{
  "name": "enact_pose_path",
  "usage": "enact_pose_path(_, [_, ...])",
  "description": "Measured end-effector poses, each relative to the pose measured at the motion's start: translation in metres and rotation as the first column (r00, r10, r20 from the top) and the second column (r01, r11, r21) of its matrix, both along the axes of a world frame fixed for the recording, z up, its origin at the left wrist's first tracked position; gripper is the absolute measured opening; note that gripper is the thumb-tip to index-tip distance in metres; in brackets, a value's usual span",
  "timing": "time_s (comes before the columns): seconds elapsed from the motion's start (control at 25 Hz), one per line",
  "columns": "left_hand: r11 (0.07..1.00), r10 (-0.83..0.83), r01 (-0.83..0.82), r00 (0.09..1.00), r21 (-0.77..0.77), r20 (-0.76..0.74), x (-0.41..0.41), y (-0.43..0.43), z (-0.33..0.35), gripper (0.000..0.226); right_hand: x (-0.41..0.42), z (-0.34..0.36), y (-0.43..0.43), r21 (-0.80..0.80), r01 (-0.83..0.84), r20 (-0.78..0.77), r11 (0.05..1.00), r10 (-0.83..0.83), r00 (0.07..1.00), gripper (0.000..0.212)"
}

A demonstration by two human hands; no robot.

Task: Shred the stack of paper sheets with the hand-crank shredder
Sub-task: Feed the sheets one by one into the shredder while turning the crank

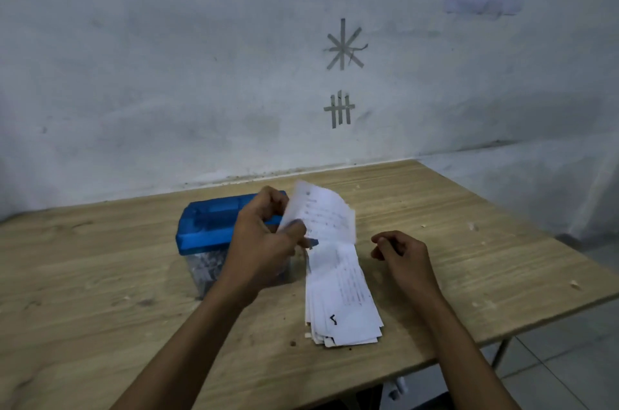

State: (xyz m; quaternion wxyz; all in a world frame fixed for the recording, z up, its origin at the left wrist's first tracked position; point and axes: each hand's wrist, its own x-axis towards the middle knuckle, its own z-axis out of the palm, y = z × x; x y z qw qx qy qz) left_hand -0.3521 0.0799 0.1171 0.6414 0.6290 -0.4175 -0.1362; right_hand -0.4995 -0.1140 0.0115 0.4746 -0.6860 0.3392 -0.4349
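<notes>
Light wooden table [100,275] set against a stained white wall [167,74]. Toward the table's far edge, a blue-topped hand-crank shredder with clear plastic bin [207,225], dark shreds inside. Just right of it, nearer the front edge, a flat stack of white printed paper sheets [345,302]. Left hand [264,238] pinching a few white sheets [321,212], raised over the stack's far end. Right hand [402,252] beside the stack, fingers loosely curled, holding nothing.

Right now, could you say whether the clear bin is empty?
Not empty: paper shreds show through the clear plastic bin under the blue shredder.
</notes>
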Motion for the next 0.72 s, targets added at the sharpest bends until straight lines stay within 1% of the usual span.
enact_pose_path(0.12, [0.998,-0.049,0.041,0.983,-0.047,-0.176,0.013,0.014,0.02,0.052,0.011,0.012,0.01,0.057,-0.058,0.033,0.997,0.056,0.998,0.019])
enact_pose_path(0.16, [0.997,-0.054,0.041,0.971,-0.058,-0.234,0.02,0.018,0.024,0.055,0.016,0.016,0.013,0.067,-0.078,0.033,0.995,0.076,0.997,0.019])
enact_pose_path(0.24, [0.996,-0.067,0.04,0.932,-0.082,-0.357,0.036,0.019,0.028,0.043,0.027,0.024,0.022,0.057,-0.112,0.021,0.992,0.111,0.994,0.017])
enact_pose_path(0.28, [0.996,-0.039,0.006,0.92,-0.086,-0.389,0.044,0.022,0.029,0.036,0.035,0.03,0.029,0.035,-0.129,0.017,0.991,0.129,0.992,0.015])
enact_pose_path(0.36, [0.989,0.084,-0.123,0.918,-0.078,-0.388,0.06,0.025,0.029,0.03,0.052,0.044,0.042,-0.011,-0.147,0.015,0.989,0.147,0.989,0.008])
enact_pose_path(0.4, [0.982,0.109,-0.162,0.913,-0.102,-0.394,0.067,0.026,0.029,0.032,0.061,0.051,0.049,-0.02,-0.166,0.016,0.986,0.166,0.986,0.012])
enact_pose_path(0.44, [0.975,0.103,-0.175,0.905,-0.14,-0.412,0.074,0.028,0.029,0.036,0.069,0.057,0.056,-0.015,-0.204,0.007,0.979,0.204,0.979,0.024])
enact_pose_path(0.52, [0.964,0.084,-0.189,0.886,-0.189,-0.457,0.086,0.031,0.03,0.036,0.085,0.066,0.068,0.029,-0.275,-0.042,0.961,0.276,0.96,0.062])
enact_pose_path(0.56, [0.962,0.091,-0.199,0.879,-0.186,-0.468,0.091,0.032,0.031,0.033,0.092,0.07,0.073,0.056,-0.283,-0.075,0.958,0.286,0.955,0.076])
enact_pose_path(0.6, [0.963,0.102,-0.205,0.878,-0.175,-0.468,0.097,0.033,0.031,0.029,0.098,0.074,0.076,0.079,-0.276,-0.106,0.958,0.284,0.953,0.081])
enact_pose_path(0.72, [0.97,0.149,-0.211,0.908,-0.12,-0.393,0.11,0.036,0.032,0.02,0.108,0.08,0.082,0.13,-0.244,-0.193,0.961,0.266,0.944,0.068])
